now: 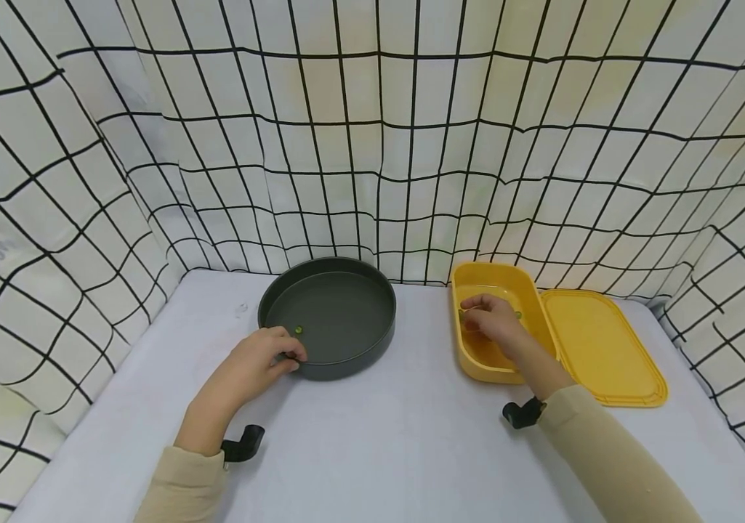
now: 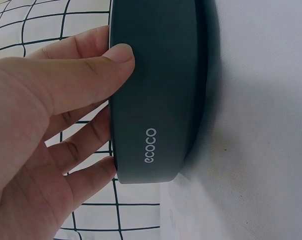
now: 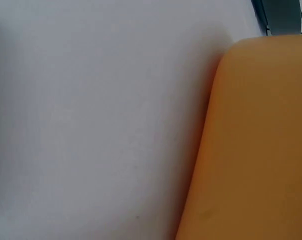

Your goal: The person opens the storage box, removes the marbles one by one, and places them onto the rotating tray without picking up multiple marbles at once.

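A dark round pan (image 1: 333, 309) stands toward the back of the table, left of the middle. My left hand (image 1: 251, 367) pinches its near-left rim; in the left wrist view the thumb (image 2: 103, 70) lies on the outer wall near the "ecoco" print. A small green ring (image 1: 299, 330) lies in the pan by my fingers. To the right, my right hand (image 1: 493, 319) reaches into a yellow box (image 1: 477, 367), fingers bent. One green bit (image 1: 460, 313) shows at its fingertips, pinched or merely beside them, and another green piece (image 1: 518, 314) lies beyond the hand.
A flat yellow lid (image 1: 607, 349) lies right of the box. White walls with a black grid net (image 1: 379, 145) enclose the table (image 1: 379, 450) at the back and both sides. The right wrist view shows the box's outer wall (image 3: 256, 140) and no hand.
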Demonstrator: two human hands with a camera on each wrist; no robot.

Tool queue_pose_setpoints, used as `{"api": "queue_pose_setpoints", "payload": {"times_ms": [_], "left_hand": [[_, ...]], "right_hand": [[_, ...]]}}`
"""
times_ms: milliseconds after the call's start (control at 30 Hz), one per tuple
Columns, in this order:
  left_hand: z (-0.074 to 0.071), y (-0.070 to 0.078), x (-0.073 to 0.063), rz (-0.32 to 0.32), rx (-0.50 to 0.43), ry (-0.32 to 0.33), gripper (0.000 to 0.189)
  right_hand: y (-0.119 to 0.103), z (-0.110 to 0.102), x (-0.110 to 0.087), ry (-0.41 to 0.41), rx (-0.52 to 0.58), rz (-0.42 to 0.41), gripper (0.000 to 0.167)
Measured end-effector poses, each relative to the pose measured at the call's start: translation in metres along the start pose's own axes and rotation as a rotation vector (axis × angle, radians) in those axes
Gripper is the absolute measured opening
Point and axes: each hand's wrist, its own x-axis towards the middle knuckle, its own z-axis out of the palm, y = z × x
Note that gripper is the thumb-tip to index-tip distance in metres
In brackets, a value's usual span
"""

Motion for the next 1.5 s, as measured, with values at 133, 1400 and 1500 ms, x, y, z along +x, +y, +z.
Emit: {"api": "queue_pose_setpoints", "payload": {"times_ms": [133, 1400, 1500], "left_hand": [[0.000, 0.000, 0.000, 0.000, 0.000, -0.002, 0.020], [0.000, -0.002, -0.001, -0.009, 0.004, -0.013, 0.021], [0.001, -0.002, -0.001, -0.003, 0.005, -0.008, 0.020]], "right_hand": [[0.003, -0.002, -0.001, -0.046, -0.065, -0.012, 0.032], [0.012, -0.001, 0.005, -0.118, -0.214, -0.103, 0.057], [0.013, 0.000, 0.005, -0.119, -0.225, -0.098, 0.052]]}}
